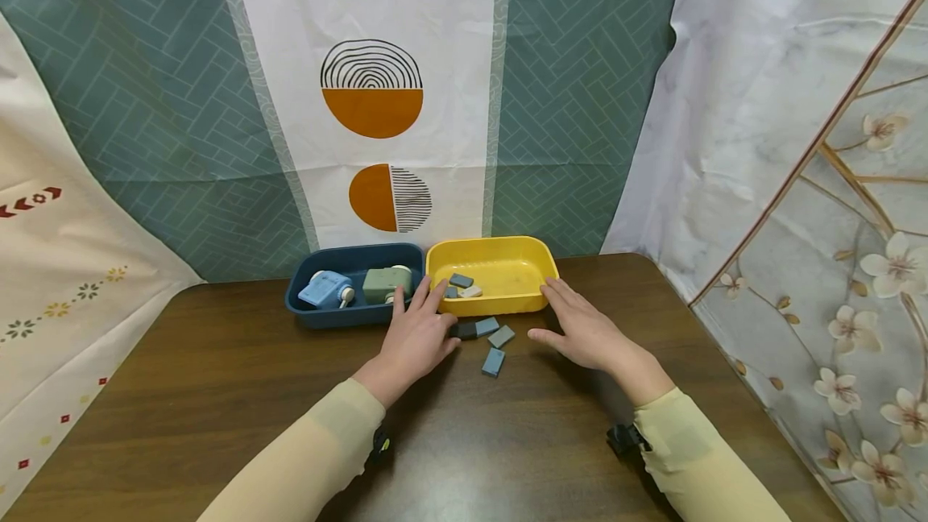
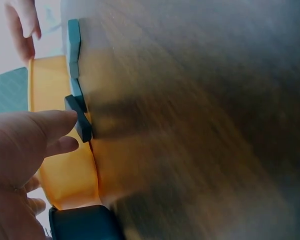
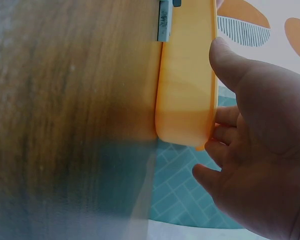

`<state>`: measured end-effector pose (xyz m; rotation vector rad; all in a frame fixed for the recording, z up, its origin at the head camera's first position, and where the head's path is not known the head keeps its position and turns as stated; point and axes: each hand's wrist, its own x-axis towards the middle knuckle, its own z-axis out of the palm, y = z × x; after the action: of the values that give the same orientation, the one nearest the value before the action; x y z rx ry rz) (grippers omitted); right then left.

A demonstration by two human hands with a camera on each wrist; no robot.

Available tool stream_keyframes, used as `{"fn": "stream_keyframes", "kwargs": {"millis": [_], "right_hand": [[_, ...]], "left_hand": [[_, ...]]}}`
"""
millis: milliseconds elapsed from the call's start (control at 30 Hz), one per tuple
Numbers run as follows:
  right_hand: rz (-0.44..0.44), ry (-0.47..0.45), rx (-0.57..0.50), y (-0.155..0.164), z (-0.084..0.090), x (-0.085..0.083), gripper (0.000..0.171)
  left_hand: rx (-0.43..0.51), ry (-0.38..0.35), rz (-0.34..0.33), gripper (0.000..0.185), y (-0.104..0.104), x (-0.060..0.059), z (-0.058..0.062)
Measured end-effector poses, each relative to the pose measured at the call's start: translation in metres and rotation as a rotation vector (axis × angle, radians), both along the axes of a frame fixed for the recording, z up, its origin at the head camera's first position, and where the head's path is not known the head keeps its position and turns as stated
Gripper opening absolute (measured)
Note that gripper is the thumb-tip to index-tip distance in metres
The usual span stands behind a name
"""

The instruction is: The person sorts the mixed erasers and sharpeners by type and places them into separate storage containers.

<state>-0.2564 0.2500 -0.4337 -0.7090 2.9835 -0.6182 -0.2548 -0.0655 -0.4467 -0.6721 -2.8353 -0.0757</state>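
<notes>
Roughly halfway, going by how the blocks lie. Three small blocks already in the yellow bin [image 1: 532,260]: a blue-grey one [image 1: 461,280], a cream one [image 1: 470,292], and another bluish bit [image 1: 450,292] tucked at the left. Four more out on the counter [image 1: 217,393], just in front of the bin: a dark block [image 1: 464,330] right at the left fingertips, two grey-blue ones [image 1: 487,325] [image 1: 501,336] beside it, and one more [image 1: 493,362] a bit nearer, lying apart from the rest.

Left hand [image 1: 416,337] flat on the counter, fingers straight and spread, tips reaching up to the seam between the two bins, thumb side against the dark block [image 2: 79,117]. Nothing gripped there. Right hand [image 1: 580,329] also flat and relaxed, fingers extended, tips touching or just short of the bin's near right corner [image 3: 187,100]; hard to call actual contact from the wrist view. Empty too.

So probably still four to pick up, none in hand yet.

Blue bin [image 1: 308,308] touching the yellow one on the left, holding a light blue toy [image 1: 325,289] and a green toy [image 1: 386,283]. Patterned curtains behind.
</notes>
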Motion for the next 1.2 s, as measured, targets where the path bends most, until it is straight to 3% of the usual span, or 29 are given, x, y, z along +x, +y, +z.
{"fn": "stream_keyframes", "kwargs": {"millis": [1200], "right_hand": [[-0.004, 0.008, 0.003, -0.0017, 0.0009, 0.0004, 0.092]], "left_hand": [[-0.047, -0.017, 0.002, 0.028, 0.0047, -0.0073, -0.0022]]}}
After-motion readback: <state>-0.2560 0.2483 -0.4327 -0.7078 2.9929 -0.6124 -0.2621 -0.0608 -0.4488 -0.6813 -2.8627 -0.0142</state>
